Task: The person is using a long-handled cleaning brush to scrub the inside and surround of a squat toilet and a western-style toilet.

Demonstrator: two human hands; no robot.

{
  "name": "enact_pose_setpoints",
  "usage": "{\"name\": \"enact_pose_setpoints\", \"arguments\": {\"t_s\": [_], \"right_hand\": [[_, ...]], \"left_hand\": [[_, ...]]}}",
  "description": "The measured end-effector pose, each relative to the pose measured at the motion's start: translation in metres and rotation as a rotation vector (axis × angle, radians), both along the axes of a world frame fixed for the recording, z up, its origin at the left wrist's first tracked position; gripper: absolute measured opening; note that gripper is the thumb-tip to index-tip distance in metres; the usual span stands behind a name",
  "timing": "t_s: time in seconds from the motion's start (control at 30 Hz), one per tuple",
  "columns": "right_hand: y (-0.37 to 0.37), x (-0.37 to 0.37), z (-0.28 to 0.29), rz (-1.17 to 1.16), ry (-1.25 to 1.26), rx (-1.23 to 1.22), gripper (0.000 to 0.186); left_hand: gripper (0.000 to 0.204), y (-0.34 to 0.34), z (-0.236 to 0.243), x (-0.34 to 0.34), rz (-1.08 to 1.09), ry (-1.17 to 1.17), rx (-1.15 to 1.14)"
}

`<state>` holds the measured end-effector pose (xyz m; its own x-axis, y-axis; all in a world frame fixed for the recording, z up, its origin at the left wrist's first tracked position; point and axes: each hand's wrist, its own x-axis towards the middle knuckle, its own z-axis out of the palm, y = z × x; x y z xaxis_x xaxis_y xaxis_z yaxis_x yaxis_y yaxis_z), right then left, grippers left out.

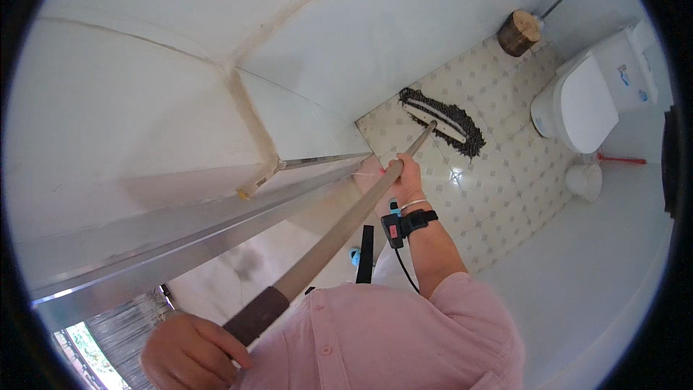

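Note:
A long flat mop (349, 218) runs diagonally across the view, from the lower left up to the tiled floor (498, 173). Around the dark grip at the top end of its pole, the fingers of my left hand (189, 352) are closed. Farther down, my right hand (408, 175) wraps the pole, with a bracelet and a black strapped device on that wrist. The mop head (446, 121), a pale plate fringed with dark shaggy strands, lies on the patterned tiles close to the wall corner.
A white toilet (588, 105) with its lid down stands at the right. Behind it are a log stump (518, 33) and a brush handle. A white bin (583, 182) with a red-handled tool sits beside the toilet. A metal door frame (216, 235) borders my left side.

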<state>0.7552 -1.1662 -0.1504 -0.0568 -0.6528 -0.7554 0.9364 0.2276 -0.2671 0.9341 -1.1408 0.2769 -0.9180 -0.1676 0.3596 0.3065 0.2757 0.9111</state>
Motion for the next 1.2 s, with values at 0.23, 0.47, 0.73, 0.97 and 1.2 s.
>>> {"name": "enact_pose_setpoints", "arguments": {"t_s": [0.23, 0.47, 0.73, 0.97, 1.2], "right_hand": [[-0.039, -0.045, -0.034, -0.012, 0.085, -0.053, 0.021], [-0.033, -0.033, -0.013, 0.158, 0.139, -0.004, 0.022], [-0.013, -0.028, -0.033, 0.296, 0.101, -0.013, 0.021], [0.036, -0.032, 0.065, 0.28, -0.06, -0.157, 0.014], [0.081, -0.055, 0.18, 0.567, 0.054, -0.005, 0.017]], "left_hand": [[0.019, 0.002, -0.034, -0.015, 0.044, -0.095, -0.045], [0.02, 0.031, -0.03, -0.004, 0.08, -0.144, -0.133], [0.018, 0.05, 0.0, -0.017, 0.137, -0.174, -0.12], [0.015, 0.104, 0.118, -0.088, 0.267, -0.215, -0.142], [0.017, 0.155, 0.201, -0.142, 0.347, -0.22, -0.1]]}}
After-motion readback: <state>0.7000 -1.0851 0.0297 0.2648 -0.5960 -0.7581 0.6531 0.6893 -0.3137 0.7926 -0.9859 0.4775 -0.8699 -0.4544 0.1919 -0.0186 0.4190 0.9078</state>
